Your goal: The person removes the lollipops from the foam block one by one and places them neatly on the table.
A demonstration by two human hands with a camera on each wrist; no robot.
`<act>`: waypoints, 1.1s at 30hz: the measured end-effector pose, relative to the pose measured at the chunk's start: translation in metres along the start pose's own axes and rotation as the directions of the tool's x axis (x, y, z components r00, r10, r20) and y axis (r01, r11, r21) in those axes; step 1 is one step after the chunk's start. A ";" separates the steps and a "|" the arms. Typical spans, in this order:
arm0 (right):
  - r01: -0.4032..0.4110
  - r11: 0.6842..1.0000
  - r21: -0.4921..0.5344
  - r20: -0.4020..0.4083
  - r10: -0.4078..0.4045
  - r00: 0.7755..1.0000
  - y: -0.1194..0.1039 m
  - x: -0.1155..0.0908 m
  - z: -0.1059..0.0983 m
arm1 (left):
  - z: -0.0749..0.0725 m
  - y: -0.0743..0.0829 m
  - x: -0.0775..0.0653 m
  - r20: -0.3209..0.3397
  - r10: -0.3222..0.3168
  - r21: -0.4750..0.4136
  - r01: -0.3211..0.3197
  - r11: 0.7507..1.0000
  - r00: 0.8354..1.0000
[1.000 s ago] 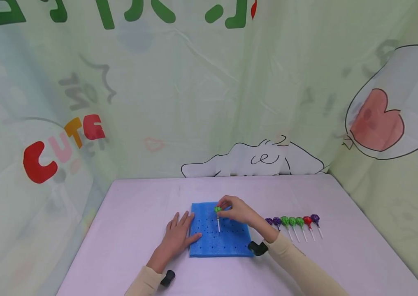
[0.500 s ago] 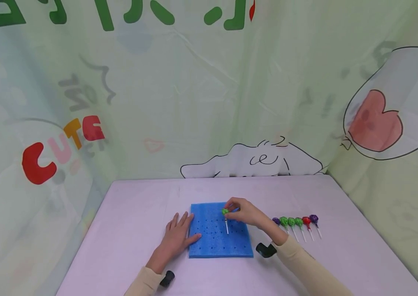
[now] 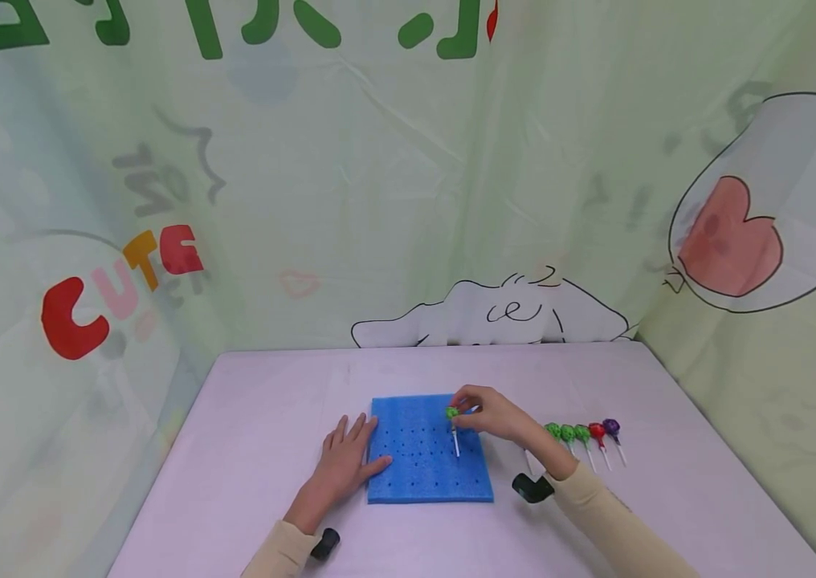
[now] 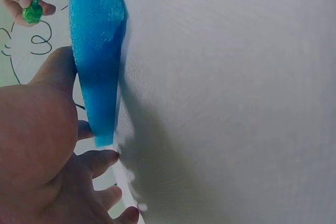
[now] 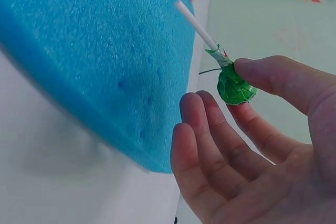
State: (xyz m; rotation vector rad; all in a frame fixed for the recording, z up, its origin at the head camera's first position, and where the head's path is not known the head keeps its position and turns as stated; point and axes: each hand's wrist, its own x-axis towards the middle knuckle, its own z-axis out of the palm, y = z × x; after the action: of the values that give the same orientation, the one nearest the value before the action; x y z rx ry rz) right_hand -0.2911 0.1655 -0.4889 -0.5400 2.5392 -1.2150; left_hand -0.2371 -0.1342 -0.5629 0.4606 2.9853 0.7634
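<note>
My right hand [image 3: 491, 413] pinches a green-wrapped lollipop [image 5: 236, 86] by its candy head, between thumb and index finger. Its white stick points down over the right part of a blue foam board [image 3: 408, 474] dotted with small holes; in the right wrist view the stick tip shows free of the foam. At the board's left edge my left hand [image 3: 346, 461] lies with fingers spread, the thumb on the board. The left wrist view shows this hand [image 4: 58, 145] against the board's thick side [image 4: 97, 61].
To the right of the board, a row of lollipops lies on the pale tablecloth [image 3: 271, 417]: several green ones [image 3: 568, 433], a red one [image 3: 597, 431] and a purple one [image 3: 612, 427]. My right forearm covers the row's left end. A printed curtain [image 3: 379, 201] hangs behind and beside the table.
My right hand has carried the green lollipop to the right above the board. Its forearm now hides the purple lollipops at the row's left end. My left hand has stayed in place.
</note>
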 end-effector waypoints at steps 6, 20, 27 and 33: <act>0.019 1.000 0.012 0.006 -0.019 1.000 0.005 -0.003 -0.004 | 0.000 0.000 0.000 0.001 0.001 0.005 -0.001 1.000 1.000; -0.027 0.999 -0.023 -0.016 0.026 1.000 0.011 -0.014 -0.013 | -0.001 0.001 0.000 0.000 0.002 0.003 -0.002 1.000 1.000; -0.040 0.999 -0.033 -0.020 0.039 0.999 0.016 -0.019 -0.019 | 0.000 0.001 0.000 0.008 -0.009 0.003 0.009 1.000 1.000; -0.067 0.997 -0.036 -0.033 0.066 0.997 0.023 -0.023 -0.023 | 0.000 0.002 0.001 0.008 -0.014 0.006 0.014 1.000 1.000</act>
State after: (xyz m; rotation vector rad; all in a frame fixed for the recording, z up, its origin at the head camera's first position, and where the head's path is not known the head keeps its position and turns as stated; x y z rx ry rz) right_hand -0.2842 0.2047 -0.4907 -0.4441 2.5890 -1.1643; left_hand -0.2372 -0.1323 -0.5618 0.4416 2.9805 0.7501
